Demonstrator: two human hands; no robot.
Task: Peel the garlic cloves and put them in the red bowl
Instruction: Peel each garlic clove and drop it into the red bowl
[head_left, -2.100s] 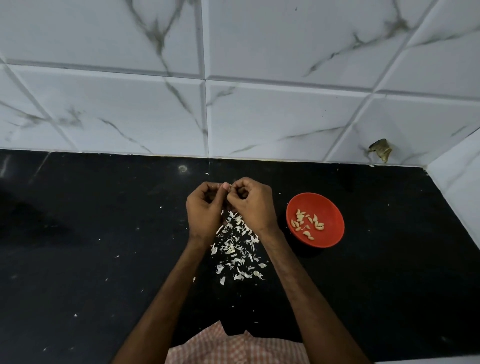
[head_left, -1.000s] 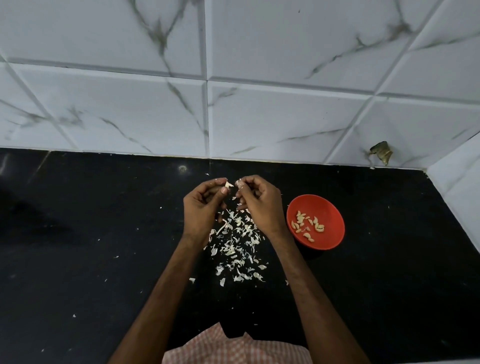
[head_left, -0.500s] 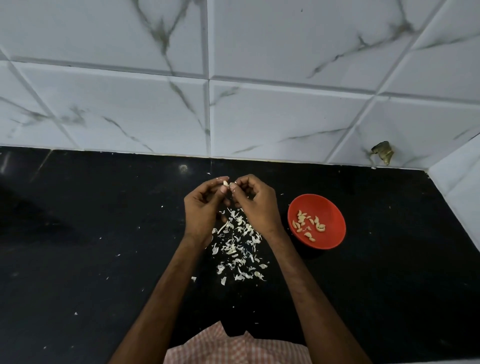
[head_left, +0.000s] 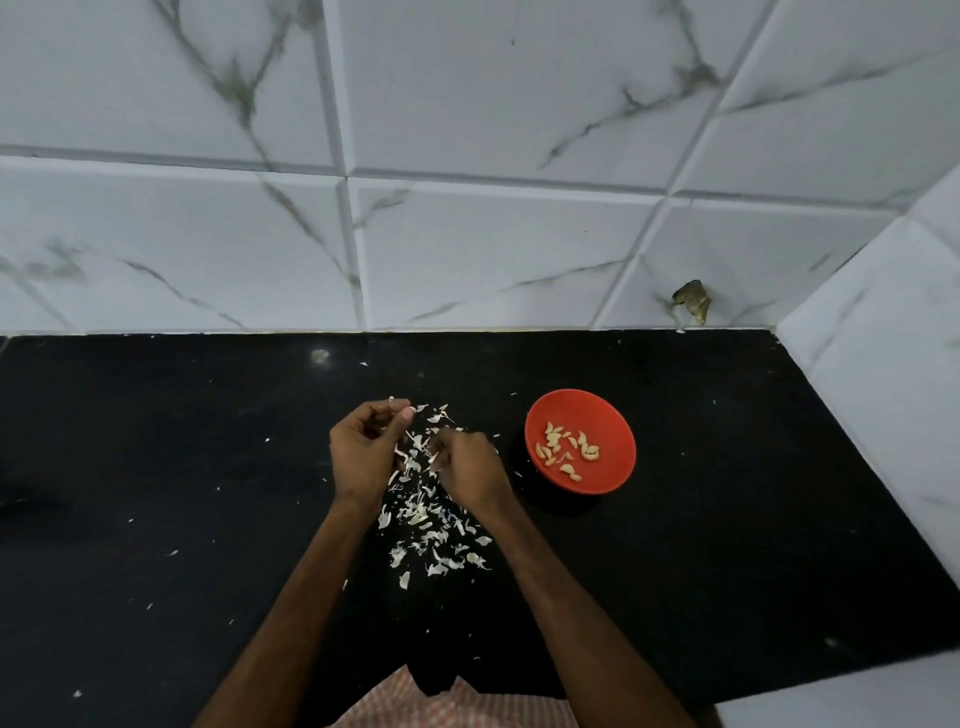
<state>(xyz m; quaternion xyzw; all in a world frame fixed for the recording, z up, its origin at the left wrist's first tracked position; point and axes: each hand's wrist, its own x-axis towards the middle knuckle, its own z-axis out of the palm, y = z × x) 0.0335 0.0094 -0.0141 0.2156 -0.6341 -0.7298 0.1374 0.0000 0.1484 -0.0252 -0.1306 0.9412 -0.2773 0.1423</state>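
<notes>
Judging the job as well underway, going by the spread. Seeing about 12 peeled cloves lying in the red bowl, standing on the black worktop near the right hand.

Seeing a heap of skins spreading between and below the hands. Holding the hands apart: left hand curling and pinching a small pale scrap between thumb and forefinger, clove or skin not being clear. Right hand hanging knuckles-up with fingertips down among the skins, and cannot tell whether gripping anything.

Spotting no whole unpeeled cloves lying in the open, though some possibly hiding under the hands or in the heap.

Guessing at what is left: finishing the piece in hand, dropping it into the bowl, then checking the heap for strays.
</notes>
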